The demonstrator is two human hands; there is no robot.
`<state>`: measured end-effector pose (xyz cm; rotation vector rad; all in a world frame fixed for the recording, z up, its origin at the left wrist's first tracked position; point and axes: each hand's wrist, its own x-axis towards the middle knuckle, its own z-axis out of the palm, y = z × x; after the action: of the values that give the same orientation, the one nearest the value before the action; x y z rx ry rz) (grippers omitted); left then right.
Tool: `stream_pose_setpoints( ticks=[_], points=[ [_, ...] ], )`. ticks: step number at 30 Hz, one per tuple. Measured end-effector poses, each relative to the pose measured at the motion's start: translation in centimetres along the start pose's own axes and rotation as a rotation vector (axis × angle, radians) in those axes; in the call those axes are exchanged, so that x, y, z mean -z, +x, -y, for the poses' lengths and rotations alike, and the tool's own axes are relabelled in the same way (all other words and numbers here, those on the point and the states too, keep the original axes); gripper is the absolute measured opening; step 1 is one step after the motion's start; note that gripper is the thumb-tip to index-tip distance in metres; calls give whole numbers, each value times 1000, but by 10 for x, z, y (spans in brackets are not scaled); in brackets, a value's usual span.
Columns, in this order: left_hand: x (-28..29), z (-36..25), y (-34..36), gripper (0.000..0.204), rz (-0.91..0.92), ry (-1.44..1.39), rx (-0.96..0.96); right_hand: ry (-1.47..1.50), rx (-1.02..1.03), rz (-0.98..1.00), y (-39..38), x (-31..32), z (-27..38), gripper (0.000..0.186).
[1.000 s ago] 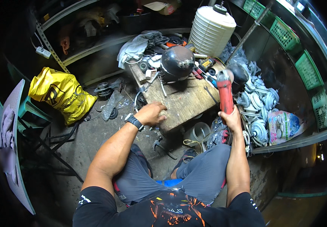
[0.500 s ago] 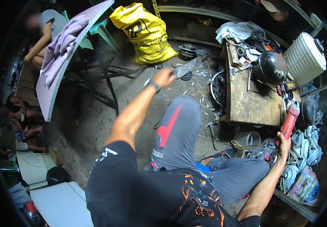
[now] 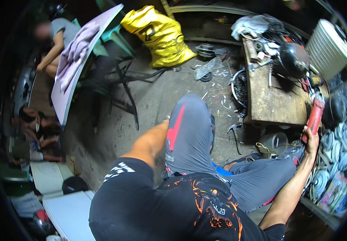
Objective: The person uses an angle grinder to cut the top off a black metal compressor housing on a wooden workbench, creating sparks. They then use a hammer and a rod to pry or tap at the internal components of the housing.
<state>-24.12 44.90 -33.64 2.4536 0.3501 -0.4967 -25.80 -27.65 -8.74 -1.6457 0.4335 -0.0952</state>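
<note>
Along the right side, my right hand [image 3: 312, 141] is closed around the lower end of a red angle grinder [image 3: 315, 114], whose metal head points up beside the wooden bench. My left forearm [image 3: 149, 142] reaches behind my raised left knee, and that hand is hidden there. A clear plastic bag [image 3: 208, 68] lies on the floor past the knee, with a small black wheel [image 3: 206, 77] at its edge. A hammer [image 3: 235, 136] rests on the floor between my legs and the bench.
The wooden bench [image 3: 276, 106] holds a black round tank [image 3: 294, 60] and tools. A yellow sack [image 3: 165, 40] stands at the back. At left are a tilted table [image 3: 89, 52] with a purple towel, and other people. Coiled grey parts [image 3: 334, 154] pile up at right.
My left hand has drawn back from beside the plastic bag and gone behind my knee. The bag now lies on the floor. My right hand keeps hold of the angle grinder.
</note>
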Motion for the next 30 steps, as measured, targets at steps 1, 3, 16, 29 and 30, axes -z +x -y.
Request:
stream_pose_setpoints(
  ticks=[1,3,16,29,30],
  points=[
    [33,-3,21,57,-10,-118,-95,-6,0,-18,-2,0,0,36],
    [83,-7,35,62,-130,-822,290,-12,24,-20,-9,1,2,34],
    [170,-170,42,47,-108,356,-496,-280,-14,-178,-35,14,0,49],
    [71,-435,16,42,-31,233,-1042,-272,-34,-82,-55,-8,-3,31],
    [66,-422,19,47,85,253,-900,-274,-19,-82,-54,-8,-4,31]
  ],
)
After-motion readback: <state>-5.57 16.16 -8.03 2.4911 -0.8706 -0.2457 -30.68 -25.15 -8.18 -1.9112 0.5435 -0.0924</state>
